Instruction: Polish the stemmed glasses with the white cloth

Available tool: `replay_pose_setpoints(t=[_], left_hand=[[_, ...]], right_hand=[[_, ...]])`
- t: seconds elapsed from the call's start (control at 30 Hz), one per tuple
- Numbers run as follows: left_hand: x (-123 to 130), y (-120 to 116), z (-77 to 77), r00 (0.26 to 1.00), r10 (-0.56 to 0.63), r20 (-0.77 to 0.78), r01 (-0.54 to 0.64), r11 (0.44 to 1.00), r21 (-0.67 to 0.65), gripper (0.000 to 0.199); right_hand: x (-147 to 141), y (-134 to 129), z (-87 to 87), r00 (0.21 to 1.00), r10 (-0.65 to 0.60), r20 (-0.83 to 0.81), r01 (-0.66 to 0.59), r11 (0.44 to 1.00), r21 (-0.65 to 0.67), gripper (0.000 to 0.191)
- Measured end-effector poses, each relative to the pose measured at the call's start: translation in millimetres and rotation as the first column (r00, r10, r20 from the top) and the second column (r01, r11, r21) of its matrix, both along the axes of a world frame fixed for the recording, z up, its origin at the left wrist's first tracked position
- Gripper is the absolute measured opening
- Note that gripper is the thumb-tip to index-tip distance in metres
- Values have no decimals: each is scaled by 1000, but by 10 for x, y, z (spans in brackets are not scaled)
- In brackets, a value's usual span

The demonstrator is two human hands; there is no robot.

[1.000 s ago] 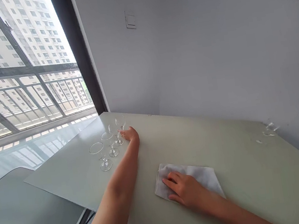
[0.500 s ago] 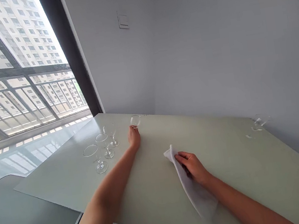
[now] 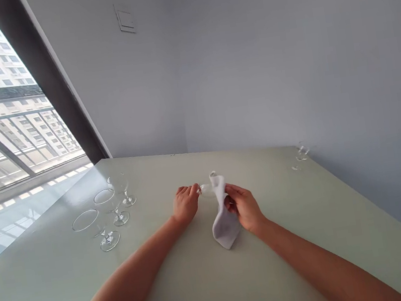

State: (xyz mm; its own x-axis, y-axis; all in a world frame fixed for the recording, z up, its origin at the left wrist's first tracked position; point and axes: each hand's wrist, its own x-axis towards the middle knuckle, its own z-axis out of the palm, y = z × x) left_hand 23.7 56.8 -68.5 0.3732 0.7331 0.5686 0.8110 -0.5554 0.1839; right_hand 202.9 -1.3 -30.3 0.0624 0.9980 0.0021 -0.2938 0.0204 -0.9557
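A clear stemmed glass lies tipped sideways above the table, its bowl toward the right. My left hand is closed around its stem end. In my right hand a white cloth is pinched; its top part is up against the glass's bowl and hides some of it, and the rest hangs down toward the tabletop. To the left of my left hand stand three clear stemmed glasses in a row: a near one, a middle one and a far one.
The pale table reaches to the grey wall. At its far right corner stands another clear glass. A large window with a railing outside is on the left. A light switch is on the wall.
My left hand has brought the glass nearer and tipped it sideways toward the right. My right hand has raised the cloth to the bowl. The view has turned slightly to the right.
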Motion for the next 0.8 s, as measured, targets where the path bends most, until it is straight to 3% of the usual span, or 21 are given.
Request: replay_pose_setpoints(t=[0.1,0.2,0.37,0.5,0.67,0.73,0.8], left_hand=[[-31,-7,-1,996,11,-88,-3,996,92,14],[-81,-44,35,988,-13,-155,37,988,153,15],[-87,-115,75,958,-138,-250,188,964,188,23],[-56,-105,14,960,-176,-217,200,975,96,21],[-67,-67,-23,951,-241,-193,233,970,-66,16],[-74,-67,45,945,-260,-196,251,965,-74,18],[-70,-116,207,941,-276,-197,279,960,-11,25]], right_hand=[[-87,-99,-15,975,115,188,-125,991,42,24],[-80,-134,21,909,287,303,-294,955,-21,27],[37,-100,54,800,528,285,-501,849,-168,35],[86,-83,21,829,547,113,-531,835,-148,38],[53,-81,-65,838,483,255,-466,875,-129,33],[31,-71,-104,871,419,256,-399,908,-130,31],[19,-51,-136,905,380,189,-361,924,-130,30]])
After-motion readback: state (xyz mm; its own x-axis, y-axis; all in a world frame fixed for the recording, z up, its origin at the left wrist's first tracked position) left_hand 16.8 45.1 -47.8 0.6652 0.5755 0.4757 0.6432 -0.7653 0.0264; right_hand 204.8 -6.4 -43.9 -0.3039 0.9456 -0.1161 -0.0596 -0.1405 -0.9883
